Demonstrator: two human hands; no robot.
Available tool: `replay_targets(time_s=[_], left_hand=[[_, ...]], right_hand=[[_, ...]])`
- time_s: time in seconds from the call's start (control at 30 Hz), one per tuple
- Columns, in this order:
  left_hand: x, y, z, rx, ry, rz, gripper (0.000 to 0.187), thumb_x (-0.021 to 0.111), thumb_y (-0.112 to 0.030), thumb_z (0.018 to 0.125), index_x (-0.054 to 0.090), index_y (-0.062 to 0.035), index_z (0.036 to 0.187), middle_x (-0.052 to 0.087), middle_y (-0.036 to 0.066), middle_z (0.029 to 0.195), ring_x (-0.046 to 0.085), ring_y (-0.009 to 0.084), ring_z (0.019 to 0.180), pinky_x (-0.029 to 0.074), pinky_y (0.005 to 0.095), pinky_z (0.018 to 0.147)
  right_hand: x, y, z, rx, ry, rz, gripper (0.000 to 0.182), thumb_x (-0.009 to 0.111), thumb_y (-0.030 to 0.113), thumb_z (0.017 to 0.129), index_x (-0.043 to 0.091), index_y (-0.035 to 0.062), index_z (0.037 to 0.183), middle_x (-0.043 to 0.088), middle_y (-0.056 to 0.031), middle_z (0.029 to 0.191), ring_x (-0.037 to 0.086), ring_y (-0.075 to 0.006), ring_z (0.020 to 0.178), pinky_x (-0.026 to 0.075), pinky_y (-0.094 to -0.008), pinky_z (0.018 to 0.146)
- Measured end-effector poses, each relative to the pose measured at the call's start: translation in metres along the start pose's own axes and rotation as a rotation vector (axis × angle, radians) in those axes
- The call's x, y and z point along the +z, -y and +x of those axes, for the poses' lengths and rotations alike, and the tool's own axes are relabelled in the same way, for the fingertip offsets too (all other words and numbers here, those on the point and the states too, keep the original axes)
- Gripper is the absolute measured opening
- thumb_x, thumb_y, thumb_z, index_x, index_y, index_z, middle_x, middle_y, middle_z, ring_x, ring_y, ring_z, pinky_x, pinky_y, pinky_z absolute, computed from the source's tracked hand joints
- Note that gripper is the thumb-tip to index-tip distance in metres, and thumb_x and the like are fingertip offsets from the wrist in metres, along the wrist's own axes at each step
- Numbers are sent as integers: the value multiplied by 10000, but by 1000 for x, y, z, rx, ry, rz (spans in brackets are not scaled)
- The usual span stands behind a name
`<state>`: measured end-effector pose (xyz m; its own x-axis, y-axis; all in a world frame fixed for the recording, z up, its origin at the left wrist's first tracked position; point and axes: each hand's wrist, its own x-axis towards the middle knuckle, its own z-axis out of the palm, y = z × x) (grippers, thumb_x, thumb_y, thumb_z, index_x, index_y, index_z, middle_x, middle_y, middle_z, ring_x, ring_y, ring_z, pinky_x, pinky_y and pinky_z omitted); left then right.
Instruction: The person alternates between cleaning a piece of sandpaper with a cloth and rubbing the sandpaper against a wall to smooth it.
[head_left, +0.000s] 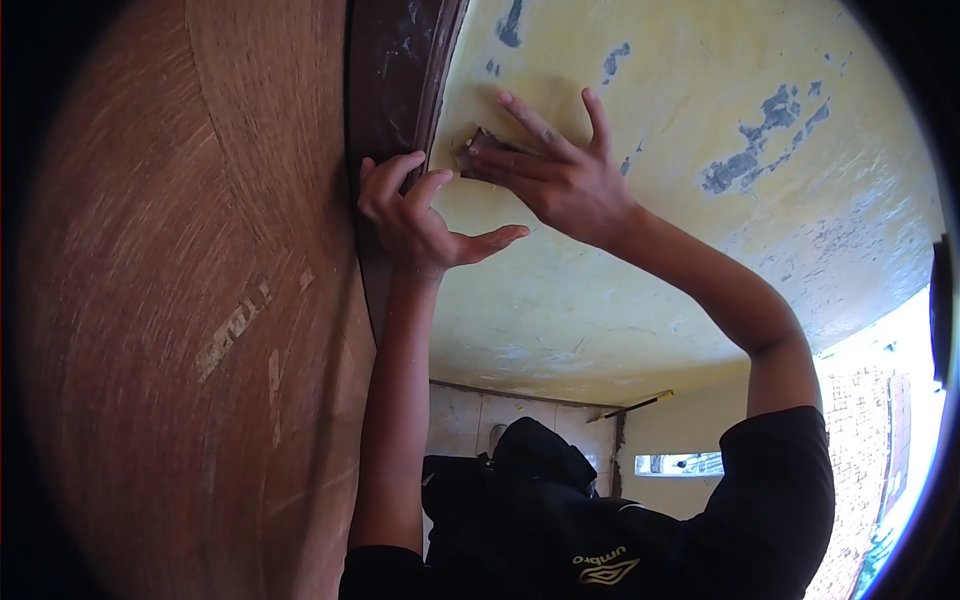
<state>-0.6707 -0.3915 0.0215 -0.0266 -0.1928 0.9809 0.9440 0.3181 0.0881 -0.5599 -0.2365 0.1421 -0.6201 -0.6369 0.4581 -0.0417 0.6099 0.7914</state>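
My right hand (570, 178) presses a small, dark brown folded piece of sandpaper (474, 150) against the yellow wall (660, 270), close to the door frame. Some of its fingers lie over the sheet, while two others stick out, spread apart. To the left, my left hand (415, 212) rests on the dark brown door frame (395, 75), with fingers bent and apart and the thumb stretched toward the wall. It holds nothing. Grey patches (765, 135) show where paint has come off the wall.
A brown wooden door (190, 250) with pale scraped marks stands along the left side. Below are floor tiles (475, 412) and a thin yellow-and-black stick (640, 404) by the far wall. Bright daylight enters at the lower right, beside a brick surface (853, 450).
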Motion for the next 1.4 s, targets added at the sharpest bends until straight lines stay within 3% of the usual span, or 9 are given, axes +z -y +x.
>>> replay_targets(time_s=[0.13,0.33,0.4,0.53,0.7,0.8,1.0,1.2,1.4], left_hand=[[1,2,-1,-31,60,-2,1012,842,-852,686,504,-85,1252,481,151,1357,416,349,1298,282,681,1186],[-1,0,-2,-23,67,12,1010,844,-852,681,508,-87,1249,466,151,1365,407,353,1295,287,688,1182],[1,0,-3,-33,85,14,1008,842,-853,684,511,-87,1248,465,150,1359,406,352,1292,290,686,1179],[1,2,-2,-10,59,8,1000,824,-866,696,519,-79,1231,464,144,1335,402,345,1288,295,684,1174],[-2,-2,-4,-3,79,14,1003,816,-872,699,520,-73,1227,465,146,1338,398,343,1290,294,679,1175],[-3,2,-3,2,70,6,1007,812,-874,702,517,-71,1234,465,149,1341,399,343,1289,286,673,1180],[0,3,-3,12,79,2,1009,809,-875,706,509,-76,1243,459,150,1345,394,341,1285,271,668,1187],[-1,4,-4,-12,60,11,928,752,-891,754,557,-102,1202,498,137,1299,422,311,1263,321,633,1170],[-2,4,-1,-10,56,21,923,732,-899,765,550,-106,1200,492,131,1299,416,310,1263,305,640,1184]], right_hand=[[-12,-35,26,148,-69,13,268,694,393,956,812,469,1184,723,270,1347,313,-124,1629,33,-781,1247],[-9,-29,21,15,14,141,268,719,359,945,821,451,1174,750,261,1284,334,-124,1618,1,-791,1230],[-14,-37,37,159,-88,51,244,711,400,964,826,440,1175,777,232,1251,373,-136,1606,-95,-752,1254],[-1,-10,-1,-10,17,52,227,705,408,985,827,429,1175,769,241,1273,362,-142,1612,-108,-738,1252],[-2,-23,20,152,-102,-3,252,663,408,986,815,447,1183,761,253,1268,326,-132,1622,-73,-781,1250],[9,-1,-1,-10,13,55,253,679,416,976,813,438,1190,753,261,1287,329,-132,1621,-67,-773,1260],[-1,-20,31,132,-82,-14,257,697,409,983,806,452,1211,761,259,1272,384,-130,1597,-98,-756,1258],[-18,-51,27,36,-45,22,265,711,384,979,802,447,1220,769,251,1259,352,-129,1613,-107,-750,1260],[-14,-28,0,17,9,83,235,658,420,986,818,464,1153,724,280,1335,269,-137,1644,-20,-774,1275]])
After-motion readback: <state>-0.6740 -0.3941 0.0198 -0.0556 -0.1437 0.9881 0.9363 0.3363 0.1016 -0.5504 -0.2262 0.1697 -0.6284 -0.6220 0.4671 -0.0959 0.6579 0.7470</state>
